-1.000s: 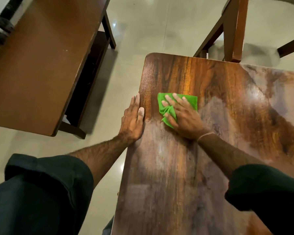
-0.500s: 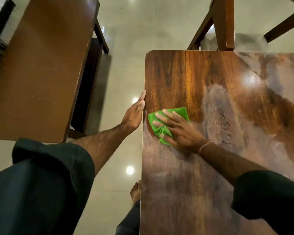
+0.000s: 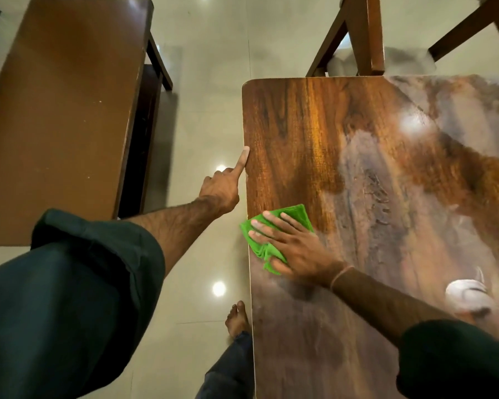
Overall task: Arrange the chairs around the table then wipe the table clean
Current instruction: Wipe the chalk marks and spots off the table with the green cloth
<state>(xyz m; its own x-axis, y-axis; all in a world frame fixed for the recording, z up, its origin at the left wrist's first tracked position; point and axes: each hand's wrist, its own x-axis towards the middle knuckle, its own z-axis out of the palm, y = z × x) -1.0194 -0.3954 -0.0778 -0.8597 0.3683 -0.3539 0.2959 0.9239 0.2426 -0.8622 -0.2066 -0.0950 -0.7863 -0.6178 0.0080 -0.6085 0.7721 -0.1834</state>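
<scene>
A glossy dark wooden table (image 3: 357, 139) fills the right side of the head view. A green cloth (image 3: 297, 214) lies at its left edge, slightly overhanging it. My right hand (image 3: 294, 249) presses flat on the cloth with the fingers spread and straight. My left hand (image 3: 222, 188) is beside the table, its index finger stretched out and touching the left edge; its other fingers are hidden. A wooden chair (image 3: 366, 38) stands against the table's far edge, only its frame showing.
A second brown table (image 3: 64, 96) stands to the left across a strip of pale tiled floor (image 3: 208, 82). My bare foot (image 3: 236, 318) is on the floor next to the table's left edge. Bright glare spots lie on the table top.
My right hand has slid the cloth toward me and to the table's left edge. My left hand has moved from resting flat on the edge to touching it with one finger.
</scene>
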